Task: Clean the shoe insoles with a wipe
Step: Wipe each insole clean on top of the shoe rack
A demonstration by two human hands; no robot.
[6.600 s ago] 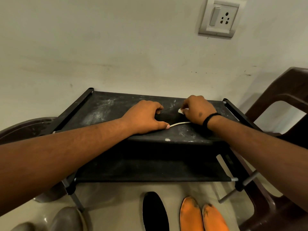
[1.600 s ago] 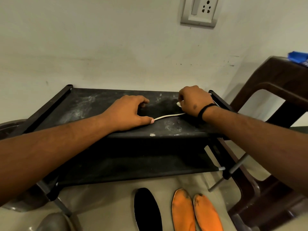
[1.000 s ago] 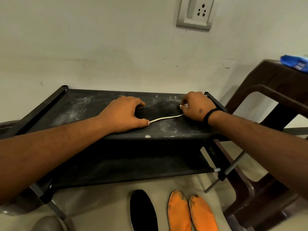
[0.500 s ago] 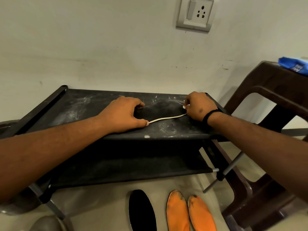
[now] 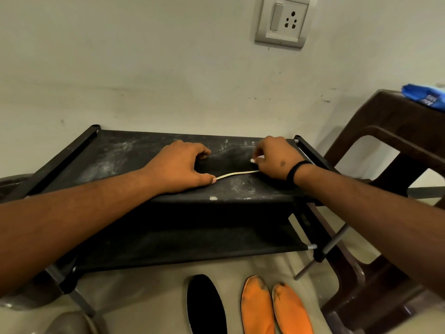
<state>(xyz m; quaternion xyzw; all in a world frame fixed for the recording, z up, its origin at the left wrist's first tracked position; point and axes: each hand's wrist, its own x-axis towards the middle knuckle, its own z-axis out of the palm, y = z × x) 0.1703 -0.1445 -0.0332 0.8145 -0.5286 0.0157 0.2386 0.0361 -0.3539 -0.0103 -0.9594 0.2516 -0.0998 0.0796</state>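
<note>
A black insole [image 5: 228,162] with a pale edge lies on the top shelf of a black fabric shoe rack [image 5: 113,157]. My left hand [image 5: 183,167] grips its left end, fingers curled over the far edge and thumb at the near edge. My right hand [image 5: 277,160] pinches a small white wipe [image 5: 255,159] against the insole's right end. On the floor below lie another black insole [image 5: 206,307] and two orange insoles [image 5: 257,309] side by side.
A brown plastic chair [image 5: 390,141] stands to the right of the rack, with a blue packet [image 5: 426,98] on it. A wall socket [image 5: 281,20] is above. A grey round vessel [image 5: 12,186] sits at the left, and a shoe toe [image 5: 69,324] at bottom left.
My right hand with the wipe has shifted slightly along the insole's right end. My left hand has stayed in place on the insole. The view has moved a little.
</note>
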